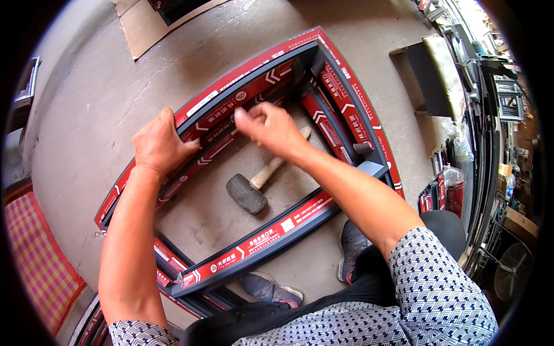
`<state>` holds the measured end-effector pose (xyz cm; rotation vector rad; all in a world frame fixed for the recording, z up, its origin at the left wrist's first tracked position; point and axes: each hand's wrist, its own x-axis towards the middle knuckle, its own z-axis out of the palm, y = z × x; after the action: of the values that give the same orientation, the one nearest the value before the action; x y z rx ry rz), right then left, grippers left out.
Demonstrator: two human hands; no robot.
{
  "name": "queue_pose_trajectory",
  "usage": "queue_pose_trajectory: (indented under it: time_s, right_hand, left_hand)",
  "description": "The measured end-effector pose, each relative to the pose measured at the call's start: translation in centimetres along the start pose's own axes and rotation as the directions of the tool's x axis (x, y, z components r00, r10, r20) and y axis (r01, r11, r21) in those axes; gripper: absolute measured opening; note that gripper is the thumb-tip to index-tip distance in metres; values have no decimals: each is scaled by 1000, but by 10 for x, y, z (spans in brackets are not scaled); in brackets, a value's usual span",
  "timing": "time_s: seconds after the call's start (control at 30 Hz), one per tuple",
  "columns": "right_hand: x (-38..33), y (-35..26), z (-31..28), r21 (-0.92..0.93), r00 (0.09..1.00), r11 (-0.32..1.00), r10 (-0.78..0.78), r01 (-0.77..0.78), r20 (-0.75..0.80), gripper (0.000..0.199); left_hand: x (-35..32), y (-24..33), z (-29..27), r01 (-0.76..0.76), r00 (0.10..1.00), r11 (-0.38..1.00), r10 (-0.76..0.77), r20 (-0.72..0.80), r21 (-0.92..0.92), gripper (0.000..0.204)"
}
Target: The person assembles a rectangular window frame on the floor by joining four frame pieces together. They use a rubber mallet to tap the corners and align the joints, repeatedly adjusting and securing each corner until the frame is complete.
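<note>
A dark grey window frame (pixel 267 245) covered with red printed film lies in front of me on the floor. My left hand (pixel 160 142) is clamped over its far rail, left of the middle, with the thumb on the inner side. My right hand (pixel 271 128) hovers over the opening beside that same rail. Its fingers are curled together in a pinch; whatever is between them is too small to make out. Below it, inside the frame, a mallet (pixel 247 194) with a black head and a wooden handle rests on the concrete.
Cardboard (pixel 138 26) lies on the floor at the far left. To the right stands a dark box-like piece (pixel 430 78), with metal profiles (pixel 470 115) stacked along the edge. A checked cloth (pixel 40 259) covers something at the left. My shoes (pixel 271 288) are close to the near rail.
</note>
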<state>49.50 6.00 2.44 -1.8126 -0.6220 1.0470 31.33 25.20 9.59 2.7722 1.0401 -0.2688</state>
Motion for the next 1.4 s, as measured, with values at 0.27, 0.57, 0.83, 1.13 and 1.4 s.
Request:
queue_pose_trajectory:
  time_s: [0.27,0.57,0.83,1.13,1.4]
  right_hand:
    - [32,-33,19,564,980,813,198,-147,-30,77]
    - [36,-33,12,571,991,810,113,-135,75,83]
    - [35,-41,15,564,987,810,145,-160,72,87]
    - [36,-43,20,535,988,831,143,-152,60,87]
    - [41,-50,23,500,981,845,182,-188,61,81]
  left_hand:
    - [1,8,-5,64,996,998,-64,63,8,60]
    - [3,8,-9,86,991,996,-87,102,8,59]
    - [5,5,-1,13,1000,1000,-13,-3,-6,61]
    - [10,-5,11,-80,996,996,82,-41,45,60]
    - [11,-12,12,-47,999,997,47,6,65,59]
